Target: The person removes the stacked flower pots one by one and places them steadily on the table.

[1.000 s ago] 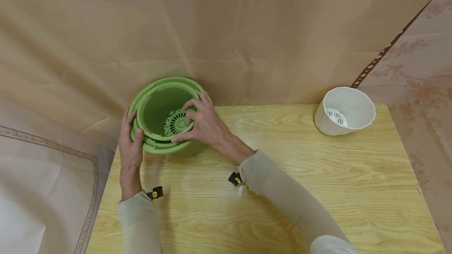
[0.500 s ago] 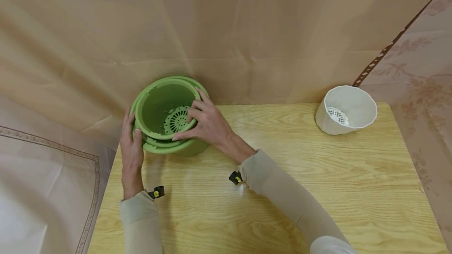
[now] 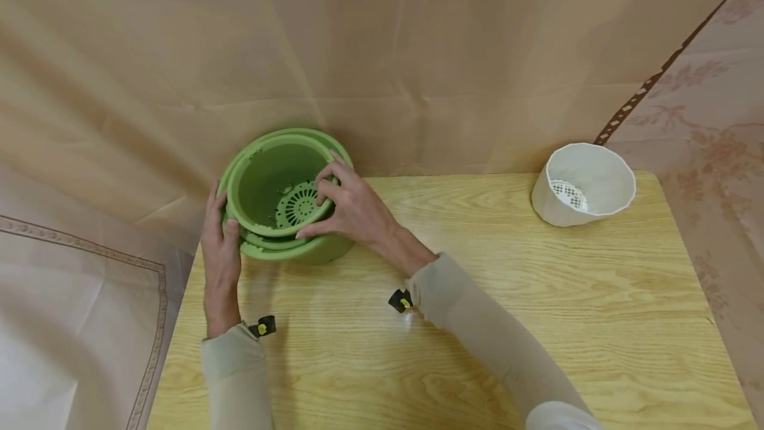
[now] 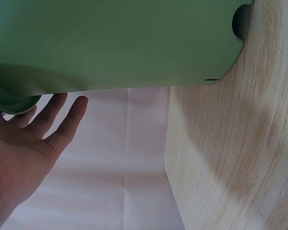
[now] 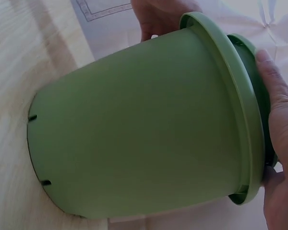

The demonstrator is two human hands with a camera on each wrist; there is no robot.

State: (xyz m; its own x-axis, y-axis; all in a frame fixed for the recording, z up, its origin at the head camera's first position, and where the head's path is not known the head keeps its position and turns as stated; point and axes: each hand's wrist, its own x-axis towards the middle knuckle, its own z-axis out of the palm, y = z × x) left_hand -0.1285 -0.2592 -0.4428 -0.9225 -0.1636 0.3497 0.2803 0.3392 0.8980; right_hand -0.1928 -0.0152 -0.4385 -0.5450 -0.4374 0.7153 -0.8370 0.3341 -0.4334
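Observation:
Green plastic flower pots stand nested at the left of the table. The inner pot (image 3: 262, 181) has a slotted base and leans slightly left, its rim above that of the outer pot (image 3: 316, 252). My right hand (image 3: 358, 208) pinches the inner pot's rim on the right, thumb below and fingertips over the edge. At the left my left hand (image 3: 221, 257) holds the outer pot's rim, with the thumb on top and fingers along the outside. In the left wrist view, part of the left hand (image 4: 24, 153) is hidden behind the pot wall.
A white pot (image 3: 543, 201) with a perforated base stands at the back right of the wood-grain table (image 3: 489, 257). Close behind the pots hangs a beige cloth (image 3: 418, 105). The left table edge lies near my left arm.
The inner pot has shifted slightly left and its rim sits a little higher against the outer rim. My right hand moved slightly with it; the left hand stays nearly still.

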